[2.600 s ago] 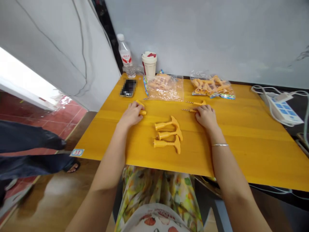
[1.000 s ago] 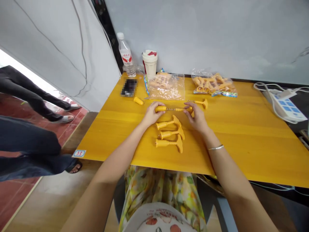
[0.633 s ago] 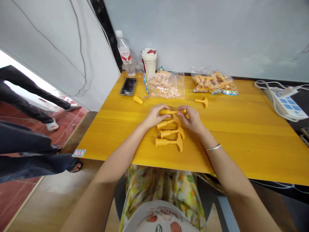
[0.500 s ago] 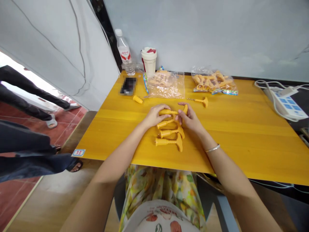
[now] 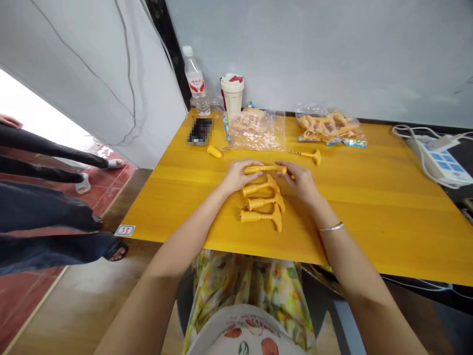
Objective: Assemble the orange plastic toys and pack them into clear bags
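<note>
My left hand (image 5: 240, 174) is closed around the ribbed left end of a yellow T-handled tool (image 5: 269, 168). At its right end, the fingers of my right hand (image 5: 298, 180) pinch the crosspiece, now seen edge-on. Below on the table lie three similar yellow tools in a column: an upper one (image 5: 261, 186), a middle one (image 5: 264, 202) and a lower one (image 5: 260, 217), crosspieces to the right. A loose yellow sleeve (image 5: 215, 152) rests to the left. Behind my right hand lies a T-handle with a bare metal spiral (image 5: 308, 156).
Along the table's (image 5: 354, 207) back are a water bottle (image 5: 197, 86), a cup (image 5: 233, 96), a blurred dark device (image 5: 200, 131), an opened plastic bag (image 5: 256, 130) and a bag of yellow parts (image 5: 330, 127). A power strip (image 5: 441, 160) sits right. People's legs show at left.
The crosspiece of the held tool has turned from upright in view to edge-on. My right hand has shifted slightly right. The view has shifted a little, and a person's hand now shows at far left.
</note>
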Available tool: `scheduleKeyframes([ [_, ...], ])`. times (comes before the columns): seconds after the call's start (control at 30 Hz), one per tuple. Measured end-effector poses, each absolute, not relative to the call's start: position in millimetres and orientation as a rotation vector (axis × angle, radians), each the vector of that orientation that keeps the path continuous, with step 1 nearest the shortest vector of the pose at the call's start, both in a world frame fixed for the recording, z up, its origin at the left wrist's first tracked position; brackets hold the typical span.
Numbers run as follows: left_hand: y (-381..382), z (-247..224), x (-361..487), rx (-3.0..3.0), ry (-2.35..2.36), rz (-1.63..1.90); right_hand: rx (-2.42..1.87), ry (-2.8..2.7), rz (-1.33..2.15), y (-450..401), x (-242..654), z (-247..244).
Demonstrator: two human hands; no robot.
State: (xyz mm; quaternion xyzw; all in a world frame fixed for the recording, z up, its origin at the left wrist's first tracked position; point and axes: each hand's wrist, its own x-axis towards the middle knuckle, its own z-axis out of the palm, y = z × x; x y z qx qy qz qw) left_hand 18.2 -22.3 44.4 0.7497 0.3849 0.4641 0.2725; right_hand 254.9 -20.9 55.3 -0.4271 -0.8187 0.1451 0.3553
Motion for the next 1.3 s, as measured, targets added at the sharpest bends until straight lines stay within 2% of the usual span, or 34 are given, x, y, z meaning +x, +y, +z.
scheduleKeyframes([
  [0.1,-24,47,16,2.074,1.021,1.275,-1.236,-2.065,0.589,-28,248,62],
  [0.23,-27,47,16,2.123,1.013,1.243,-1.290,-1.925,1.073,-37,239,72],
  [0.3,-29,47,18,2.119,1.019,1.231,-1.326,-1.860,1.172,-37,238,73],
  [0.37,-29,47,21,2.096,1.026,1.249,-1.353,-1.805,1.055,-35,240,70],
  [0.53,-27,48,24,2.002,1.096,1.309,-1.230,-1.991,0.266,-27,252,65],
  [0.6,-27,47,23,1.990,1.106,1.295,-1.182,-2.145,0.118,-26,255,65],
  [0.77,-30,46,22,2.018,1.075,1.293,-1.182,-2.192,0.187,-26,251,62],
  [1.0,-33,47,20,2.116,1.122,1.292,-1.299,-1.918,0.833,-38,234,70],
  [1.1,-33,48,21,2.160,1.118,1.282,-1.323,-1.819,0.964,-39,232,72],
  [1.17,-32,47,23,2.155,1.115,1.282,-1.324,-1.791,0.867,-36,235,70],
  [1.3,-28,46,22,2.112,1.125,1.327,-1.229,-1.918,0.390,-27,250,65],
])
